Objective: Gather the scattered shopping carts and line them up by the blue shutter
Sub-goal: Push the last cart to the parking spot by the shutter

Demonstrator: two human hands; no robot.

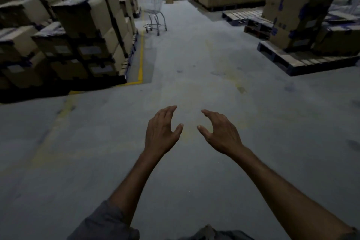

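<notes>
One cart in view: a shopping cart [156, 18] stands alone in the upper centre of the frame, beside the stacked boxes [85, 31].
Grips: the left grip [162, 130] and right grip [220, 132] are both spread wide and hold nothing, at lower centre, well apart from the cart.
Progress: judged early; no lined-up carts in sight, and this one is not yet reached.
Hidden: the blue shutter is out of frame; no other carts show; the far end of the aisle is dark and blurred.

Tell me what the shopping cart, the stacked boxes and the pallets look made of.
Shopping cart: likely bare steel wire, grey see-through mesh basket on thin tubes.
Stacked boxes: matte brown cardboard, folded flaps.
Pallets: probably wood, pale slats over dark blue-looking bases.
</notes>
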